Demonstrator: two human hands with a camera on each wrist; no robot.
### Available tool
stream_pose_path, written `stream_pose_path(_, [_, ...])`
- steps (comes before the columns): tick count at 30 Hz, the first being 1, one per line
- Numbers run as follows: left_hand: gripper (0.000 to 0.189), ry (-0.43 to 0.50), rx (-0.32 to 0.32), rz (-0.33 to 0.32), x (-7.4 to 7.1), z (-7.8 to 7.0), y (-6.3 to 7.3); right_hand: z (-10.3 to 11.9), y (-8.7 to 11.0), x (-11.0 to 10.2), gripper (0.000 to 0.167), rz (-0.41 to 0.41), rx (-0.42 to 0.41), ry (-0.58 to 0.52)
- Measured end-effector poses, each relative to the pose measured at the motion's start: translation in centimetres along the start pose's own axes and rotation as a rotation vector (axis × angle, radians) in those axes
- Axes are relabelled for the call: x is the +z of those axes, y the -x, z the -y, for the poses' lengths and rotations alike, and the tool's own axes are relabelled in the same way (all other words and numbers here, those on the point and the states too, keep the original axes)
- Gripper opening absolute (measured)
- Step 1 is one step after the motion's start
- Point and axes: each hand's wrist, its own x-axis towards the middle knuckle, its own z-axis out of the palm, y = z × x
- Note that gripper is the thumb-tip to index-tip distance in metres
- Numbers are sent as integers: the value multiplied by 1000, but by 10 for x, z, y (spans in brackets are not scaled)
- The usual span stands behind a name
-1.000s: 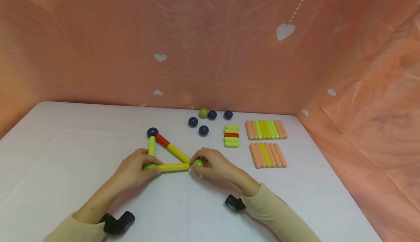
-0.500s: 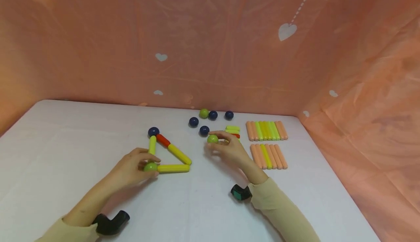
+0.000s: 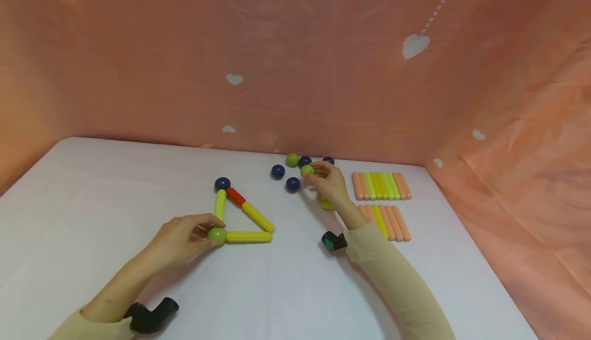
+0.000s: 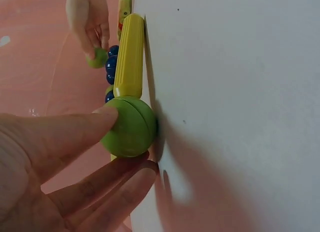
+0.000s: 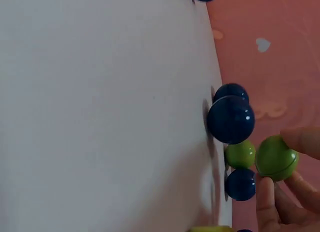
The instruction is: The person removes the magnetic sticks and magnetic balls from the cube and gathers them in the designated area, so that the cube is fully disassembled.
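Note:
My left hand (image 3: 186, 236) pinches a green ball (image 4: 129, 127) between thumb and fingers at the near left corner of a three-sided shape on the table. A yellow ridged rod (image 4: 131, 57) runs from that ball to the right. A lime rod (image 3: 220, 205) leads back to a dark blue ball (image 3: 222, 183). From there a red short rod (image 3: 235, 196) and a yellow rod (image 3: 257, 217) slant down to the right, ending by the first yellow rod's tip, with no ball at that corner. Raised near the loose balls, my right hand (image 3: 330, 183) pinches another green ball (image 5: 276, 158).
Several loose dark blue balls (image 3: 293, 184) and a green ball (image 3: 292, 160) lie at the back. Two rows of orange and yellow rods (image 3: 381, 186) lie to the right. My right hand covers most of the short rods (image 3: 327, 204). An orange curtain (image 3: 323, 73) hangs behind.
My right hand has carried its green ball away from the right corner of the shape, back and to the right toward the loose balls. My left hand stays at its ball.

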Motion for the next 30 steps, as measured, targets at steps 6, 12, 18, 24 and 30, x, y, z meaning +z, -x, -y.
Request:
stream_pose_path(6, [26,-16,15,-16,0,-1,0,3,-12,5,45,-1,74,85])
stream_pose_path(12, [27,-30,13,-13,1,-1,0,6,-22,12,43,48,110,75])
stream_pose_path(18, [27,-17,5,-11,0,-2,0,3,-28,18,40,55,131,155])
stream_pose_path(24, [27,-2,-4,-10,0,-2,1,1,-28,19,42,74,143,169])
stream_pose_path(30, [27,5,-18,-12,1,0,3,5,-24,15,45,76,135,170])
